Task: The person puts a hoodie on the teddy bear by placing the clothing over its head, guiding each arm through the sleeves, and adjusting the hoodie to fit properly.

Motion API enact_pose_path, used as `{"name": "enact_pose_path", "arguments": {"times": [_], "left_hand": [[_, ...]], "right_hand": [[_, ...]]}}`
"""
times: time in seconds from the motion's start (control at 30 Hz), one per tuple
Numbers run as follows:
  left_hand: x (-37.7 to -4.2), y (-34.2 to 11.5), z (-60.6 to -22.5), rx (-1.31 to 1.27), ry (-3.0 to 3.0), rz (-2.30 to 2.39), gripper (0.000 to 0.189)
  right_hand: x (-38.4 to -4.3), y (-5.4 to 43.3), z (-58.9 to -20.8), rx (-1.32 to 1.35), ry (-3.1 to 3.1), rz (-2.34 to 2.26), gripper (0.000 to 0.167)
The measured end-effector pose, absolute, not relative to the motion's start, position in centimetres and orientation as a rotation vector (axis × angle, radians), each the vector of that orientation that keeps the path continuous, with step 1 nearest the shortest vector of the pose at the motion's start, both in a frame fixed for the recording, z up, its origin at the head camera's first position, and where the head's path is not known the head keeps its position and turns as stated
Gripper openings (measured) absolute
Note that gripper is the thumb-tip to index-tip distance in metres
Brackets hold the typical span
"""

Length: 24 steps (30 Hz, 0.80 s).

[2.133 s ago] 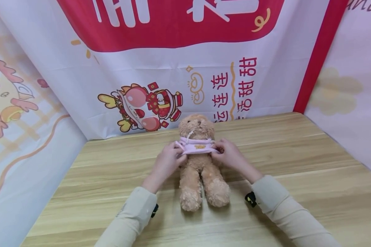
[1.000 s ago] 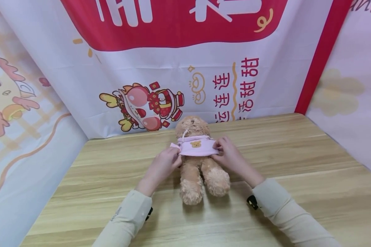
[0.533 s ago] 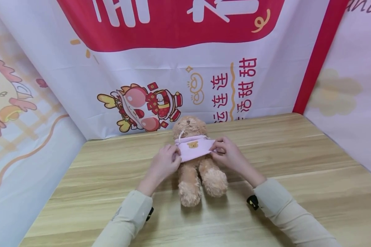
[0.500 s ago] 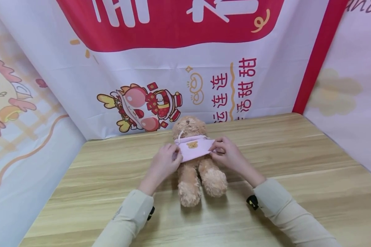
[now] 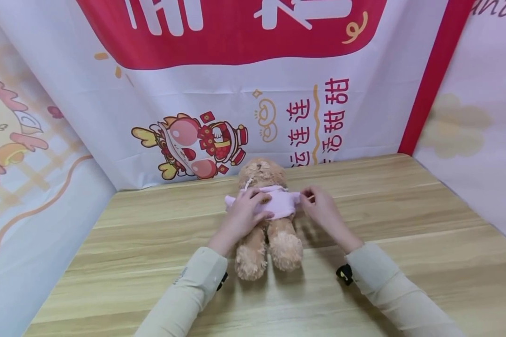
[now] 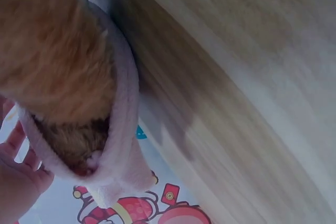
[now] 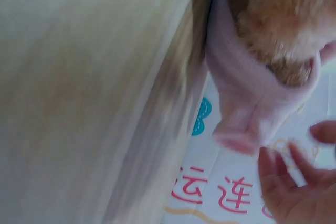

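Note:
A light brown teddy bear [image 5: 261,174] lies on its back on the wooden table, legs toward me. It wears a pink sweater [image 5: 283,205], whose short sleeves stick out at both sides. My left hand [image 5: 243,213] lies over the sweater's front with relaxed fingers, covering much of the bear print. In the left wrist view, its fingers [image 6: 25,153] run along the sweater's hem. Beside the sleeve on the right, my right hand [image 5: 320,211] has thumb and fingers parted. The right wrist view shows its fingertips [image 7: 268,163] right by the sleeve's end.
The wooden table [image 5: 152,262] reaches a printed white and red cloth backdrop [image 5: 219,79] behind the bear's head. More printed cloth [image 5: 33,187] hangs at the left side, with another sheet [image 5: 472,112] at the right. Black wrist cameras [image 5: 344,274] sit under both cuffs.
My left hand has left the sweater's side edge and moved right onto its front. My right hand has released the hem and shifted right to the sleeve. The hem sits lower, and both sleeves spread out.

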<state>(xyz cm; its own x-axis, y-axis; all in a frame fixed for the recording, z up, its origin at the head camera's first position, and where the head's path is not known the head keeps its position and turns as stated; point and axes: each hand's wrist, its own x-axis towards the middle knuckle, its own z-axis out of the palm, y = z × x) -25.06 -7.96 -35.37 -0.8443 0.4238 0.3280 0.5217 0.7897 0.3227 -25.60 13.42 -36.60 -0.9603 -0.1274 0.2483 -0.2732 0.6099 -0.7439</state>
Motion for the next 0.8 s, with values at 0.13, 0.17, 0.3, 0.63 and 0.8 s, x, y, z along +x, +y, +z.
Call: {"name": "enact_pose_path", "arguments": {"times": [0.13,0.17,0.3,0.63,0.8], "left_hand": [[-24.8,-8.4,-35.4,-0.74,-2.742,-0.598,0.042],[-24.7,-8.5,-35.5,-0.746,-2.747,-0.583,0.042],[-24.2,-8.7,-35.6,-0.763,-2.75,-0.519,0.039],[-23.6,-8.2,-35.9,-0.594,-2.769,-0.5,0.034],[-23.6,-8.1,-36.0,-0.586,-2.74,-0.535,0.031]], "right_hand": [[-26.3,13.6,-36.6,0.199,-2.834,1.184,0.033],[-26.3,13.6,-36.7,0.201,-2.866,1.196,0.035],[-26.5,13.6,-36.9,0.195,-2.854,1.273,0.031],[-26.7,13.2,-36.9,0.314,-2.628,1.435,0.023],[-26.8,13.4,-36.9,0.366,-2.717,1.552,0.021]]}}
